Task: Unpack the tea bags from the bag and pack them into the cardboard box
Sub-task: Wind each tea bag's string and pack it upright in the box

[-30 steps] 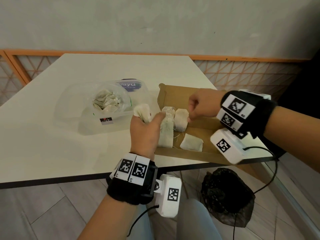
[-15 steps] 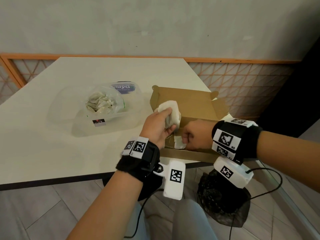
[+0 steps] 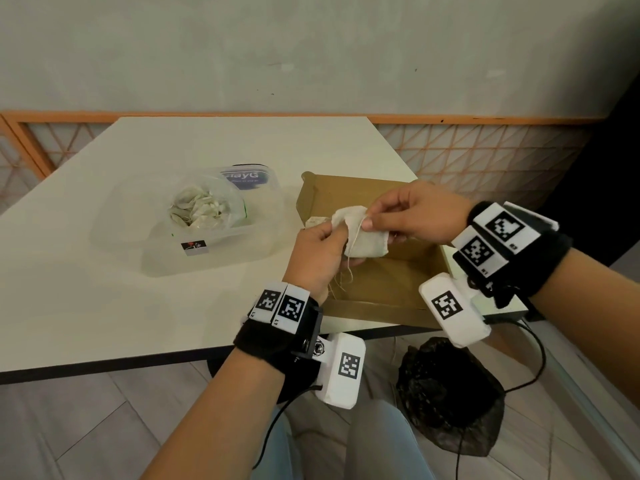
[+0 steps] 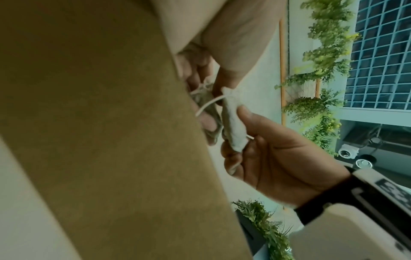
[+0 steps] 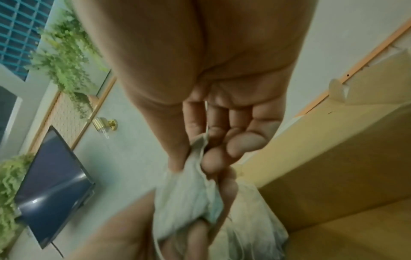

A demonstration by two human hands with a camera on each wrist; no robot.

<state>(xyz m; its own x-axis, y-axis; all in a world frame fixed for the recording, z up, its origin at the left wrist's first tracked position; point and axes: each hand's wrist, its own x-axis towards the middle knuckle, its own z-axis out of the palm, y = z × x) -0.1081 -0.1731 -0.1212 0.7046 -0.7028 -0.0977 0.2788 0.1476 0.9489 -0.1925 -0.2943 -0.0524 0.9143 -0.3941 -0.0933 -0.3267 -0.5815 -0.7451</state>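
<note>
Both hands meet above the open cardboard box (image 3: 375, 309) at the table's front right. My left hand (image 3: 333, 234) grips a small bundle of white tea bags (image 3: 364, 237), with strings dangling below. My right hand (image 3: 369, 217) pinches the top edge of the front tea bag (image 5: 189, 193) between thumb and forefinger. A second tea bag (image 5: 251, 219) sits behind it in the left hand (image 5: 133, 228). From the left wrist view the right hand (image 4: 235, 112) holds the tea bag (image 4: 233, 126) edge-on. The clear plastic bag (image 3: 202, 211) with several more tea bags lies to the left.
The plastic bag sits in a clear tub (image 3: 221, 258) with a blue-labelled lid (image 3: 246, 176) behind it. A black bag (image 3: 450, 393) lies on the floor under the table's front edge (image 3: 138, 367). Cables hang from both wrists. An orange lattice rail (image 3: 485, 157) runs behind.
My right hand has come up from the box floor to the bundle in my left hand. The loose tea bag seen on the box floor no longer shows there.
</note>
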